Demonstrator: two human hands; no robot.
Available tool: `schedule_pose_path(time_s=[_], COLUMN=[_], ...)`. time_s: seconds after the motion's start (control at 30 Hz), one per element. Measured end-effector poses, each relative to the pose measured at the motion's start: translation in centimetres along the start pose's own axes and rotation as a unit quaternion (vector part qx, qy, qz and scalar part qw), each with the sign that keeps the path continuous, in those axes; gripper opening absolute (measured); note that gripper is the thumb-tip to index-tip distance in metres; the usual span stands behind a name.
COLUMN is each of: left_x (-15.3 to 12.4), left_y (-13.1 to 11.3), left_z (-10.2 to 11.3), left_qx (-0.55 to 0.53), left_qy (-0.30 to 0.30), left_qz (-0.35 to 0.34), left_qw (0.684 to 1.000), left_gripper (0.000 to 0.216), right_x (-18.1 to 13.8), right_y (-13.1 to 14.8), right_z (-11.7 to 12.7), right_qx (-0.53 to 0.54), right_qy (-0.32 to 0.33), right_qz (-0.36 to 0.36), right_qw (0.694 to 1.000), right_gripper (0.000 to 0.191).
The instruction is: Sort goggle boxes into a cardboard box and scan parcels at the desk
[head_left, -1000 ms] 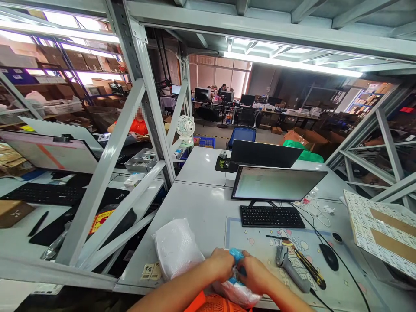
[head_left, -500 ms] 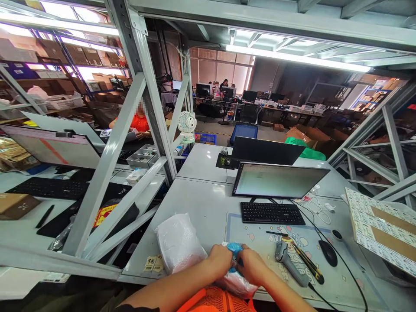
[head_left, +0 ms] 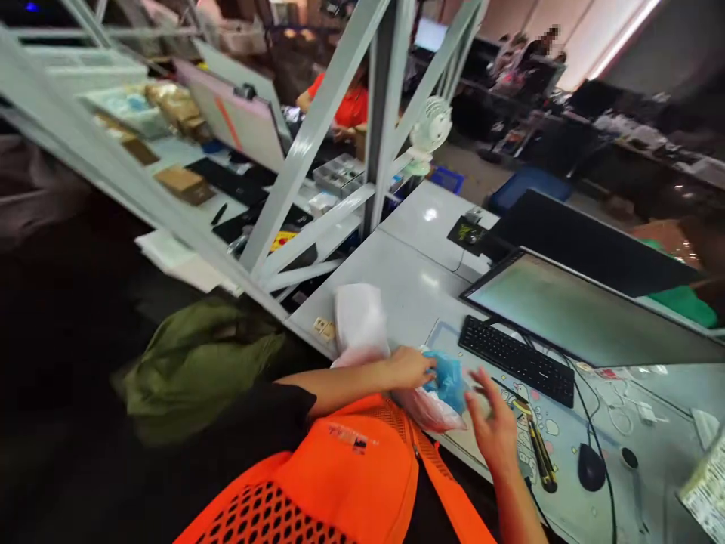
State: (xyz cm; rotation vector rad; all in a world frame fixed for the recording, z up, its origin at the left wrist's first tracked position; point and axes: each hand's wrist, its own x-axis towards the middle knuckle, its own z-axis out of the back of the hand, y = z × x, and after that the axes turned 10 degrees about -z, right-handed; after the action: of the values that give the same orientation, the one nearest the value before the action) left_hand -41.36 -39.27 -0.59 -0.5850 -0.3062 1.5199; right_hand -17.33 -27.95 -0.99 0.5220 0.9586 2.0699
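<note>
Grey metal braces point(head_left: 306, 143) stand along the left edge of my pale tabletop point(head_left: 390, 257), with a white fan point(head_left: 431, 128) by its far left corner and a person in an orange-red top point(head_left: 351, 106) farther off to the left. Crumpled blue plastic point(head_left: 450, 381) sits at the near edge, right in front of me, on a whitish, pink-tinged package point(head_left: 433, 412); I cannot tell whether it is partly tucked inside. My left hand point(head_left: 408, 368) is at its left side, fingers curled against it, though blur keeps me from telling whether they are clamped on. My right hand point(head_left: 495, 423) is just right of the package, fingers apart and clear of the plastic. Between the package and the near left corner lies a white parcel point(head_left: 359, 313), with small cards point(head_left: 325, 327) just beside it. Right of my right hand, a black-and-yellow cutter point(head_left: 542, 457) and a black mouse point(head_left: 590, 467) lie on a printed mat point(head_left: 566, 438); a black keyboard point(head_left: 515, 359) sits along its far edge, before a monitor point(head_left: 600, 306)
</note>
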Motion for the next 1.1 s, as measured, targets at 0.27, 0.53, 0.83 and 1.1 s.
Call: schedule_pose_path(time_s=[0.27,0.53,0.83,1.1], left_x=[-7.3,-8.4,-4.5,4.1], left_y=[1.9,16.3,22.1,22.1], left_z=[-2.5,-3.3,-5.6,-2.6], left_qx=[-0.238,-0.297,-0.523,-0.469], left_qy=[-0.223,-0.499,-0.357,-0.341], left_qz=[-0.172,0.39,0.331,0.306], left_qw=[0.93,0.715,0.699,0.755], left_gripper=[0.039,0.082,0.058,0.065], right_x=[-2.0,4.9,9.5,9.8], right_y=[-0.6,3.5,4.0,-4.0], right_z=[-4.6,-1.7,-7.1,-11.4], right_qx=[-0.001,0.009,-0.02,-0.045], right_qy=[0.17,-0.013,-0.059,0.188], right_qz=[-0.096,-0.096,0.108,-0.113], right_qw=[0.981,0.995,0.992,0.975], right_gripper=[0.1,0.086,0.031,0.021])
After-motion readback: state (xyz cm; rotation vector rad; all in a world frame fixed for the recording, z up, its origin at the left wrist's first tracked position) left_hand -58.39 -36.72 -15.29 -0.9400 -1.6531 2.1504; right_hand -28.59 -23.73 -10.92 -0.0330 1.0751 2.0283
